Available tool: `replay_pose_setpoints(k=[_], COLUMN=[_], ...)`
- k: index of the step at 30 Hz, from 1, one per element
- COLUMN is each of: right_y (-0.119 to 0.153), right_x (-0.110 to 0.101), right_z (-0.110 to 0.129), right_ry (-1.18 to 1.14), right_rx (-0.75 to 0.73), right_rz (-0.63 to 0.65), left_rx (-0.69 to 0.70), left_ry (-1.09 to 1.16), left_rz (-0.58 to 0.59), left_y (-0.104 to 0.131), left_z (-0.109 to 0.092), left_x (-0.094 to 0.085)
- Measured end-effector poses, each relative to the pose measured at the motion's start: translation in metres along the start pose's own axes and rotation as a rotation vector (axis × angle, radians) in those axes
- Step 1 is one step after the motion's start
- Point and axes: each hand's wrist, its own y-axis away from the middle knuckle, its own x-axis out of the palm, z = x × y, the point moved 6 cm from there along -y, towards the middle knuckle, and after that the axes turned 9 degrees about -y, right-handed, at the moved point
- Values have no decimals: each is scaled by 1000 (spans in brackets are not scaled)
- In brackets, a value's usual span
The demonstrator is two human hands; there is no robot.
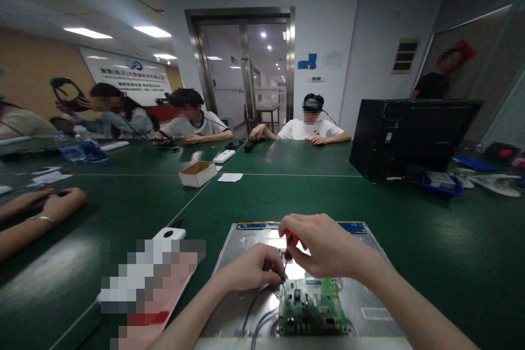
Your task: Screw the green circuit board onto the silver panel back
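Observation:
A metal panel point(241, 246) lies on the green table, with a green circuit board point(312, 306) on its near part. My right hand point(318, 243) is closed round the handle of a red and black screwdriver point(290, 241). The shaft points down to the board's upper left corner. Beside the tip, my left hand point(262, 267) has its fingers pinched together at that corner; whatever they hold is too small to make out. Dark cables point(251, 311) run over the panel left of the board.
Left of the panel lie a white device point(169, 234) and a pinkish blurred item point(180, 279). Farther off are an open box point(198, 174), a large black monitor point(410, 136) and a blue tray point(442, 183). Another person's hands point(61, 205) rest at the left; several people sit beyond.

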Motion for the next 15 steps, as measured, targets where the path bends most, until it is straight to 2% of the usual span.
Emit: replay_pose_setpoints(k=[8, 15], right_y=[-2, 2], right_x=[3, 1], right_z=[0, 7], right_ry=[114, 33], right_rx=[14, -60], right_rz=[-7, 14], left_rx=[-14, 9], left_ry=[-20, -16], left_rz=[-9, -10], left_y=[2, 1], left_z=[-5, -5], left_x=[-2, -3])
